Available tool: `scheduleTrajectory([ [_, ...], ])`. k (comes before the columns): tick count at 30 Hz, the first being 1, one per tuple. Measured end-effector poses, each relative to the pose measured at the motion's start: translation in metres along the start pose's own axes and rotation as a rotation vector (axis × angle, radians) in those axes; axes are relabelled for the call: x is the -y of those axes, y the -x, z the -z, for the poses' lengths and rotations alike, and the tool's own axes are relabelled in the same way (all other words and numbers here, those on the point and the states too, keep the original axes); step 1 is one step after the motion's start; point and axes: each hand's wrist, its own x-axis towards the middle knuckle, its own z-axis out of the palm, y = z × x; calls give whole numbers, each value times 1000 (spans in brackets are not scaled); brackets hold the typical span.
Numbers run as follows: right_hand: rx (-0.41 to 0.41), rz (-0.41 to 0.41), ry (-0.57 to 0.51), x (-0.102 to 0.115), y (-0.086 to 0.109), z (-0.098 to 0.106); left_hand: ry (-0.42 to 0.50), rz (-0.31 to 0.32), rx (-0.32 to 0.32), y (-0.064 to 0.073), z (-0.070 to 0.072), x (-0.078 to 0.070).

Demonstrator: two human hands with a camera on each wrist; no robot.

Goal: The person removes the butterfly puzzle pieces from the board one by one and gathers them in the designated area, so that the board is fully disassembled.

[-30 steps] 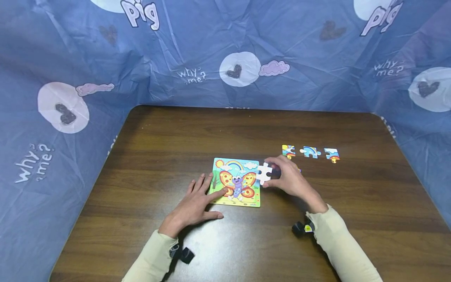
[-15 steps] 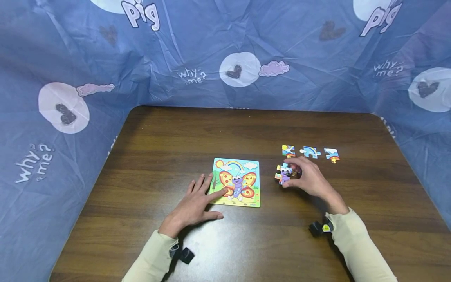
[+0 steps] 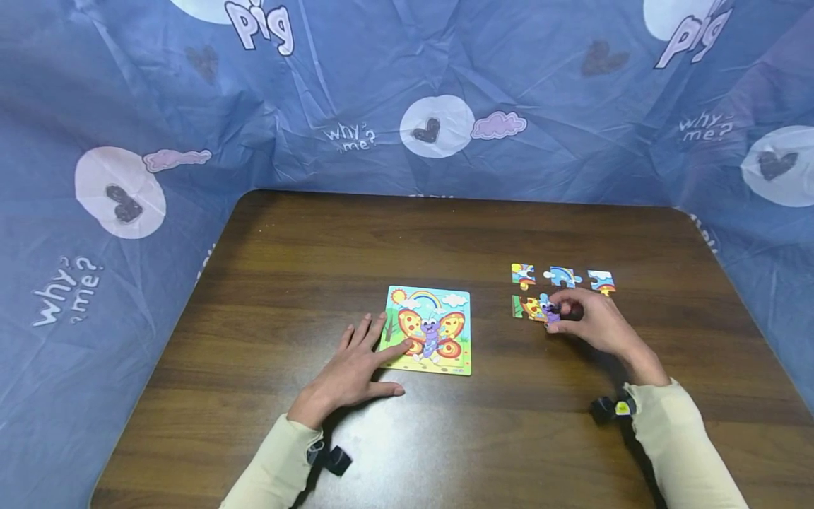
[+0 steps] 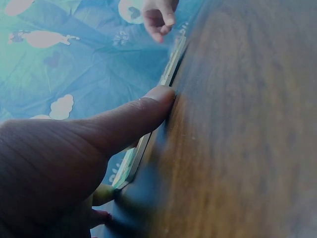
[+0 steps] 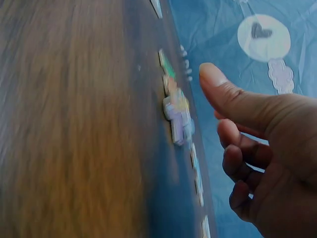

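My left hand (image 3: 350, 375) lies with fingers spread on the left side of a square butterfly puzzle board (image 3: 439, 339). In the left wrist view its thumb (image 4: 143, 111) reaches along the edge of the board. My right hand (image 3: 598, 322) hovers beside a purple butterfly-face puzzle piece (image 3: 550, 311), thumb and fingers parted around its right side in the head view. A gap shows between the thumb (image 5: 215, 79) and that puzzle piece (image 5: 178, 116) in the right wrist view. A red-and-yellow wing puzzle piece (image 3: 529, 308) lies against its left side.
Behind lie, in a row, a sun puzzle piece (image 3: 523, 275), a rainbow puzzle piece (image 3: 562, 276) and a cloud puzzle piece (image 3: 600, 281). Brown wooden table (image 3: 318, 240) surrounds everything. A blue printed cloth (image 3: 318, 85) hangs behind it.
My right hand has carried the purple puzzle piece rightward from beside the board, turned its picture up, set it against the wing piece and let go. The left hand stays put.
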Motion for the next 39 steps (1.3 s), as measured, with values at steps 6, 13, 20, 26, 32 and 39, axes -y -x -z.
scheduleTrajectory([
  [6,-12,-29,13,-11,7,5,-3,-10,-5,0,-1,0],
  [13,77,-48,45,-16,0,4,-3,-10,-9,0,-1,1],
  [20,162,-49,94,-20,-8,-1,-4,-1,5,0,-1,1],
  [26,161,-56,112,-22,-10,-4,-7,-2,3,-1,-1,1],
  [32,99,-3,103,-24,-9,-6,-6,-2,3,-1,-1,0],
  [39,82,-16,70,-25,-10,-7,0,-8,-5,0,0,0],
])
